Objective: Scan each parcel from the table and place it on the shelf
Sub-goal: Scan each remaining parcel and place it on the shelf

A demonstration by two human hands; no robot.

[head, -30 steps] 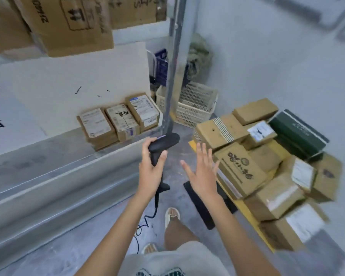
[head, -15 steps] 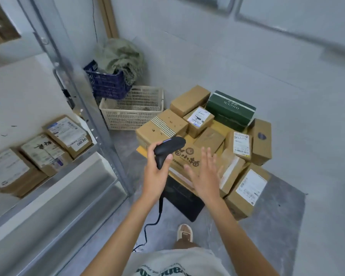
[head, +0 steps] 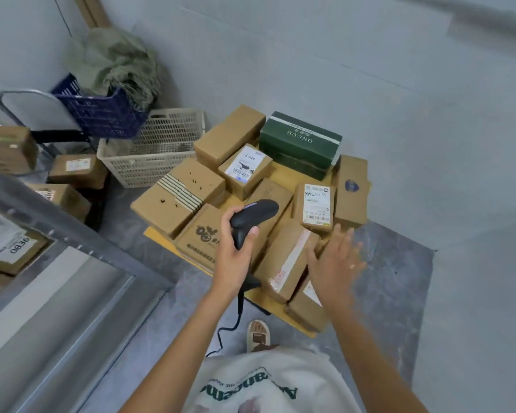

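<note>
Several cardboard parcels lie piled on a low yellow table (head: 158,235) by the wall, among them a labelled box (head: 315,206), a taped box (head: 286,257) and a green box (head: 300,143). My left hand (head: 232,257) grips a black corded barcode scanner (head: 252,217) above the pile, its head pointing right. With fingers spread and holding nothing, my right hand (head: 334,263) hovers over the near right parcels, blurred by motion. The metal shelf (head: 57,234) at left carries labelled parcels (head: 12,248).
A beige plastic basket (head: 158,147) and a blue crate (head: 102,114) with green cloth stand behind the pile. More boxes (head: 78,169) sit on the floor by the shelf post. My sandalled foot (head: 258,335) is next to the table; the scanner cable hangs down.
The view has swung right from the shelf to the parcel pile. My right hand has moved right and down over the near parcels. My left hand keeps hold of the scanner.
</note>
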